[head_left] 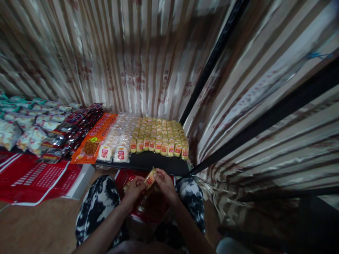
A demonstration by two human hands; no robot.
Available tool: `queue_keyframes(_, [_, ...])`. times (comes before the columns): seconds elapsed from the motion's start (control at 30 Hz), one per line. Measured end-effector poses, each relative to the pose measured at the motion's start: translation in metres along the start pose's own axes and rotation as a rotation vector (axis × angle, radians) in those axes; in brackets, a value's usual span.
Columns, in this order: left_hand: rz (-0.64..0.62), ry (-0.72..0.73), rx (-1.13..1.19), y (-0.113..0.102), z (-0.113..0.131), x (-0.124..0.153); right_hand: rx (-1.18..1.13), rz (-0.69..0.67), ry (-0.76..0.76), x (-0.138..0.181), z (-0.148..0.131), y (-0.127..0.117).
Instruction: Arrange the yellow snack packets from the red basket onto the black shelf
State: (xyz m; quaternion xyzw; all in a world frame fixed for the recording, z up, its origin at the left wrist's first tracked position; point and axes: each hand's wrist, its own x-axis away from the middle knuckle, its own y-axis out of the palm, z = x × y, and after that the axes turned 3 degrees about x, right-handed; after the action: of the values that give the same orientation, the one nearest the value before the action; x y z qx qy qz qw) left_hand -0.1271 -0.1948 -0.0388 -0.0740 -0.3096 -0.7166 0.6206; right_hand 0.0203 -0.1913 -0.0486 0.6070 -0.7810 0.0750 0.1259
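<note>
Between my two hands is a small wrapped snack cake [149,179] in yellowish clear film with a red and white label. My left hand [136,187] pinches its lower left side. On its upper right, the fingers of my right hand [164,181] are closed on the wrapper. Below my hands, between my knees, lies a red bag [147,208] with more wrapped pieces in it, partly hidden by my hands and in shadow. Just ahead, rows of like wrapped cakes [159,135] stand on a black shelf [159,163].
Left of the rows are white wrapped round cakes [121,153], an orange snack packet [91,143], dark red packets [82,123] and white snack bags [33,137]. A red printed sheet [39,180] hangs at left. Black poles [265,123] and a striped curtain [148,53] bound the shelf.
</note>
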Motion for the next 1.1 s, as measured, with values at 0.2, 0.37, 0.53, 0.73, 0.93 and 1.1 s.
queue_keyframes(0.2, [-0.014, 0.172, -0.031, 0.015, 0.003, -0.018, -0.016, -0.066, -0.051, 0.004, -0.012, 0.002])
queue_keyframes(0.37, [0.047, 0.352, -0.444, 0.023, 0.017, -0.036, 0.094, -0.063, -0.183, -0.014, -0.015, -0.005])
queue_keyframes(0.53, [0.137, 0.524, -0.83, 0.032, 0.034, -0.058, 0.309, -0.003, -0.262, -0.044, -0.017, -0.01])
queue_keyframes(0.73, [0.239, 0.511, -0.871, 0.043, 0.048, -0.084, 0.434, 0.104, -0.358, -0.069, -0.026, 0.003])
queue_keyframes(0.93, [0.347, 0.518, -0.939, 0.047, 0.06, -0.1, 0.566, 0.172, -0.545, -0.075, -0.018, 0.007])
queue_keyframes(1.1, [0.359, 0.538, -0.974, 0.052, 0.06, -0.11, 0.669, 0.213, -0.621, -0.082, -0.009, 0.001])
